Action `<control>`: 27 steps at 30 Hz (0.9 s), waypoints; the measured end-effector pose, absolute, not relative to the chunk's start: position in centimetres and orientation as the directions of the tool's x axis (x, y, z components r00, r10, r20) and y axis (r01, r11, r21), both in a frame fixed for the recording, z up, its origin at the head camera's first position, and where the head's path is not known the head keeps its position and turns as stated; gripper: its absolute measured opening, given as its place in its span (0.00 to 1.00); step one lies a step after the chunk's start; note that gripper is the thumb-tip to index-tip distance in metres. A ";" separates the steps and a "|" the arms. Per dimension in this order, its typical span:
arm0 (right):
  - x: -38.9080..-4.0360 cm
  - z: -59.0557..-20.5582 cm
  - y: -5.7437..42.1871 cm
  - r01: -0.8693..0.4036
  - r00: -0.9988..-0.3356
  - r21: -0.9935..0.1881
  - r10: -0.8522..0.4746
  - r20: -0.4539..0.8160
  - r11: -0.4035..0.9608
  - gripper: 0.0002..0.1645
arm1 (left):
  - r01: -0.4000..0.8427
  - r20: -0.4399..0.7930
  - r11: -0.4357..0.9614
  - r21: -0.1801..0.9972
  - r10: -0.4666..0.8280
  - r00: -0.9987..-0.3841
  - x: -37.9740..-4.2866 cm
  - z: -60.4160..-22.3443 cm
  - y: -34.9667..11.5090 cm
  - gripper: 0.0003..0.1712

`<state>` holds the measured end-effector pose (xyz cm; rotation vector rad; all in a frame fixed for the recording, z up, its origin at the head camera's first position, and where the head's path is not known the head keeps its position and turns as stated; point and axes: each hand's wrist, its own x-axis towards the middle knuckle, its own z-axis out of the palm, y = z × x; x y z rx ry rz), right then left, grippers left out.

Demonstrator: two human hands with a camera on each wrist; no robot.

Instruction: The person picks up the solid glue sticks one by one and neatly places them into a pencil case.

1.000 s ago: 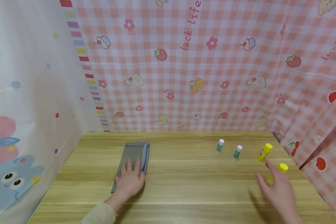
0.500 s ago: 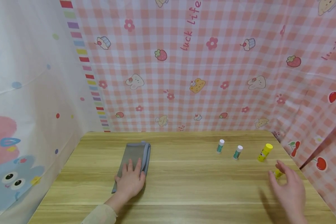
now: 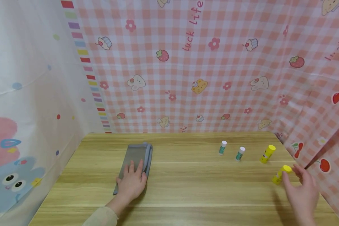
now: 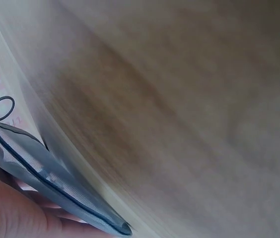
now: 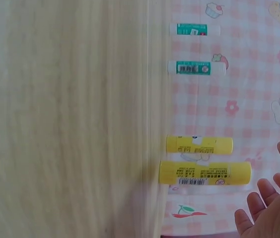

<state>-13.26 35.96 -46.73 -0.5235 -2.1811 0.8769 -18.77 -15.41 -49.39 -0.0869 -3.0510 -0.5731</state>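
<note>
In the head view, the left hand (image 3: 131,182) lay on the gray pouch (image 3: 134,152), fingers straight and spread, gripping nothing. The right hand (image 3: 303,191) was just beside the nearer yellow glue stick (image 3: 278,179), its thumb overlapping the stick from that angle. The farther yellow glue stick (image 3: 267,154) and two green-and-white glue sticks (image 3: 240,154) stood upright beyond it on the table (image 3: 186,188).

In the left wrist view, the pouch's zipper (image 4: 55,183) ended at a dark ring (image 4: 1,109); light, flat pressure seemed enough to steady the pouch.

In the right wrist view, the right hand's loosely curved fingers showed apart from the sticks, holding nothing. A clean grip probably called for even contact from thumb and fingers, without tipping the stick.
</note>
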 end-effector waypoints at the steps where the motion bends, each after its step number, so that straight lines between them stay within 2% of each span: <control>1: -13.3 -46.8 36.1 0.099 -0.656 -0.725 0.593 0.467 0.681 0.26 | 0.062 0.047 0.930 0.363 0.048 -0.998 -18.8 -49.4 -15.4 0.32; 6: -13.3 -46.8 36.7 0.146 -0.674 -0.747 0.619 0.405 0.648 0.28 | 0.067 0.061 0.929 0.364 0.048 -0.997 -18.8 -49.6 -15.4 0.32; 14: -13.7 -46.7 37.6 0.253 -0.738 -0.804 0.645 0.199 0.538 0.38 | 0.067 0.069 0.929 0.364 0.044 -0.997 -18.9 -49.5 -15.4 0.31; 27: -14.6 -47.0 38.2 0.318 -0.810 -0.837 0.587 0.004 0.445 0.47 | 0.069 0.087 0.927 0.368 0.040 -0.995 -18.7 -49.2 -15.4 0.29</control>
